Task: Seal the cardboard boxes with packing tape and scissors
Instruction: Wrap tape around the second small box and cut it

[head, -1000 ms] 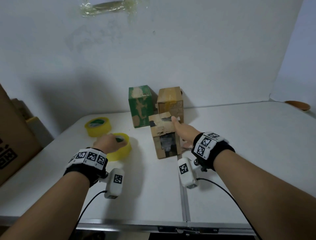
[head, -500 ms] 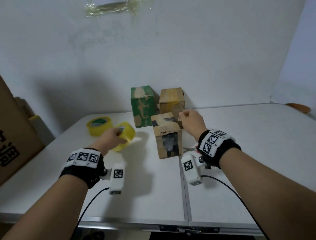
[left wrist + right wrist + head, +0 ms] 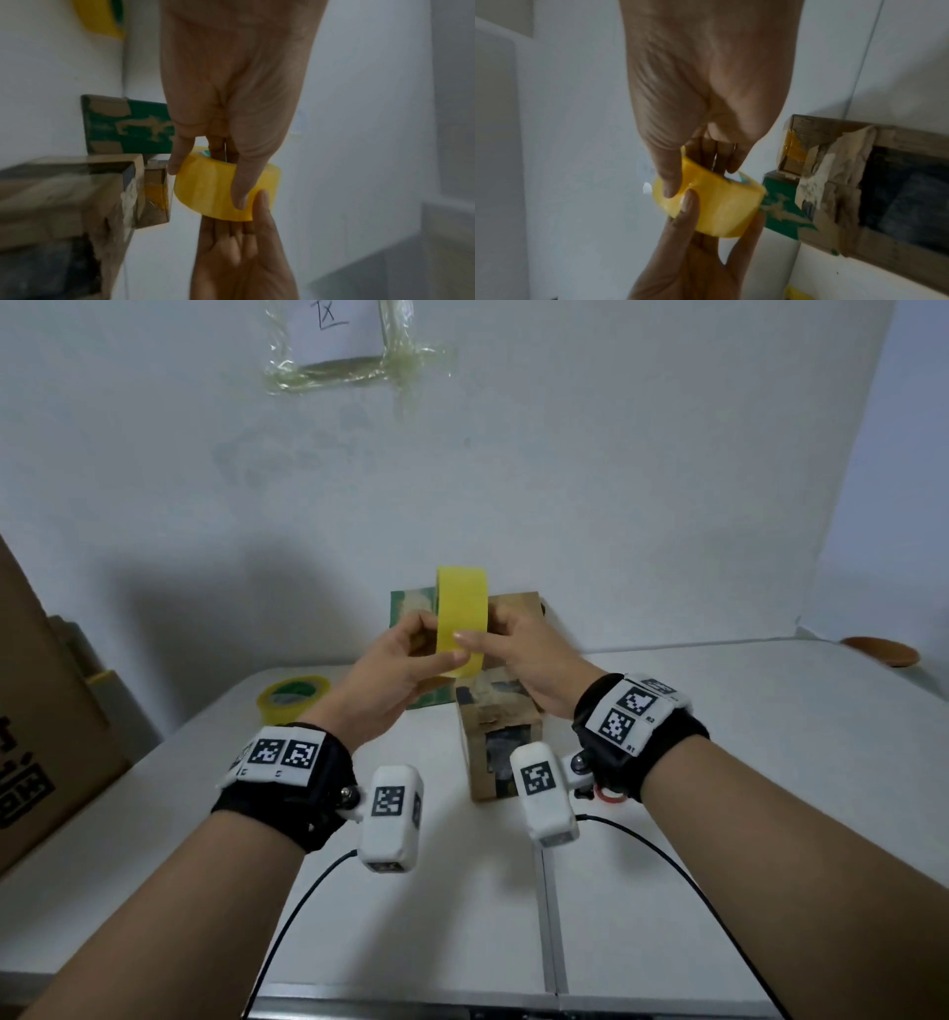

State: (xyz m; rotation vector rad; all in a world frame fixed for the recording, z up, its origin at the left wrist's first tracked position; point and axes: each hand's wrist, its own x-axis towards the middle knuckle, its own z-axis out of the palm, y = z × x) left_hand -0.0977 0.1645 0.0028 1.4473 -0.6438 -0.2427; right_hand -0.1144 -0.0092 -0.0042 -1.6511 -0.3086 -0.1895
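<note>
A yellow packing tape roll (image 3: 461, 618) stands on edge in the air above the boxes, held between both hands. My left hand (image 3: 411, 649) grips it from the left, its thumb (image 3: 241, 194) pressed on the outer face of the roll (image 3: 221, 188). My right hand (image 3: 508, 639) pinches it from the right, its thumb (image 3: 671, 186) lying across the roll (image 3: 721, 205). Below them on the table is a small brown box (image 3: 500, 737) with a torn, patched top. A green box (image 3: 408, 608) and another brown box (image 3: 521, 603) stand behind it.
A second yellow tape roll (image 3: 292, 698) lies flat at the back left of the white table (image 3: 744, 762). A large cardboard carton (image 3: 46, 711) stands off the left edge. A brown dish (image 3: 880, 652) sits far right. A small red loop (image 3: 608, 796) shows under my right wrist.
My left hand lifted the tape roll off the table and brought it up to the centre. My right hand left the small brown box and took hold of the roll too.
</note>
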